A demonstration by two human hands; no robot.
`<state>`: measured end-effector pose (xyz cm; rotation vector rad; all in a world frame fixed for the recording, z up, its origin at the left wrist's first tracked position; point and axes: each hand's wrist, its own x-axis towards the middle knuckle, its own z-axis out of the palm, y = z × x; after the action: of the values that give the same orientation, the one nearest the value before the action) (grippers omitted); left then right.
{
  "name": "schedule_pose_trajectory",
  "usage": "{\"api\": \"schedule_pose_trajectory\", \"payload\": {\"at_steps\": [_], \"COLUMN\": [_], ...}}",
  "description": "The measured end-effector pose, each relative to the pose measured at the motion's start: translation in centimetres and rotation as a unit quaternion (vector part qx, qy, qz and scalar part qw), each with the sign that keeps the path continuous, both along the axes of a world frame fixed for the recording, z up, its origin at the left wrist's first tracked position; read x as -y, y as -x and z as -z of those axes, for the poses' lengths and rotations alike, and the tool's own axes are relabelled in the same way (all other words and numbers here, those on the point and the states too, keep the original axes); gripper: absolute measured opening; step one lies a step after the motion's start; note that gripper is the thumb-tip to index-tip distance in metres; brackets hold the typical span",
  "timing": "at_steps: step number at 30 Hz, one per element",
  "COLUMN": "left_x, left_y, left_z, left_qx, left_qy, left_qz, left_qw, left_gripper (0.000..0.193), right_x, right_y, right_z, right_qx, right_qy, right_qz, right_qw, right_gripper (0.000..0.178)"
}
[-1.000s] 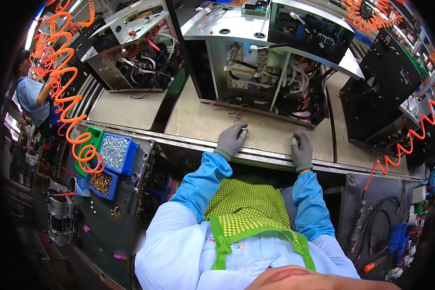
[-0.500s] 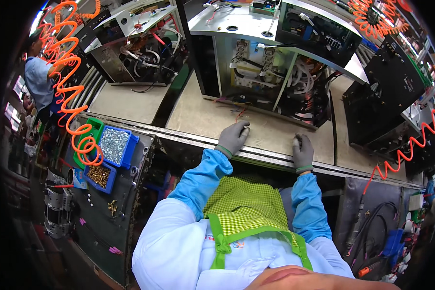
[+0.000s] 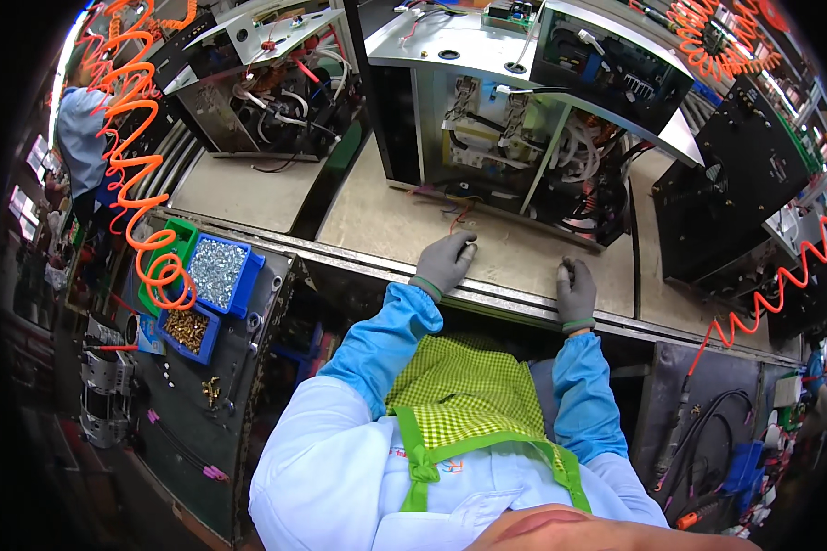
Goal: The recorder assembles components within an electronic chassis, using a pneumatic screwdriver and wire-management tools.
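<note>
My left hand (image 3: 445, 263), in a grey glove, rests at the front edge of the workbench (image 3: 368, 228) with its fingers curled in and nothing visible in them. Farther right, my right hand (image 3: 576, 294) lies at the same edge, gloved too, its fingers bent together and seemingly without anything held. Beyond both hands stands an open metal cabinet (image 3: 487, 147) with a silver top, black sides and bundled cables inside. Thin red wires (image 3: 459, 220) hang from its lower front onto the bench just past my left fingertips. Neither hand touches the cabinet.
Left are blue bins of silver fasteners (image 3: 219, 273) and brass ones (image 3: 188, 331), beside a green bin (image 3: 182, 241). Orange coiled hoses (image 3: 138, 156) hang at both sides. Another open cabinet (image 3: 257, 101) and a black one (image 3: 730, 174) flank mine. A co-worker (image 3: 81, 138) stands far left.
Both hands keep nearly the same place and shape. The surroundings shift slightly in the view, and the co-worker at far left has changed posture a little.
</note>
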<state>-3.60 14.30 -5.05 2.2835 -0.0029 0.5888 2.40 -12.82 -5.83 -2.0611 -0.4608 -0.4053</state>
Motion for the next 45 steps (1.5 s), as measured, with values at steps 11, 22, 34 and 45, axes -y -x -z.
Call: {"api": "schedule_pose_trajectory", "payload": {"at_steps": [11,22,34,45], "left_x": [-0.12,-0.2,-0.18,-0.02], "left_y": [0.2,0.4,0.3,0.12], "left_z": [-0.53,0.01,-0.55,-0.67], "left_qx": [-0.024,-0.002,-0.022,-0.009], "left_qy": [0.007,0.004,0.0,-0.001], "left_qz": [0.005,-0.005,0.0,0.002], "left_qw": [1.0,1.0,1.0,1.0], "left_gripper": [0.026,0.026,0.026,0.025], "right_x": [-0.01,-0.01,-0.12,0.44], "right_y": [-0.12,-0.04,0.01,-0.42], "right_z": [0.01,0.03,-0.34,0.5], "right_qx": [0.016,-0.019,-0.009,-0.001], "right_qy": [0.009,0.002,0.003,0.026], "right_qz": [-0.001,-0.004,-0.006,-0.005], "right_qw": [1.0,1.0,1.0,1.0], "right_gripper": [0.024,0.023,0.023,0.026]}}
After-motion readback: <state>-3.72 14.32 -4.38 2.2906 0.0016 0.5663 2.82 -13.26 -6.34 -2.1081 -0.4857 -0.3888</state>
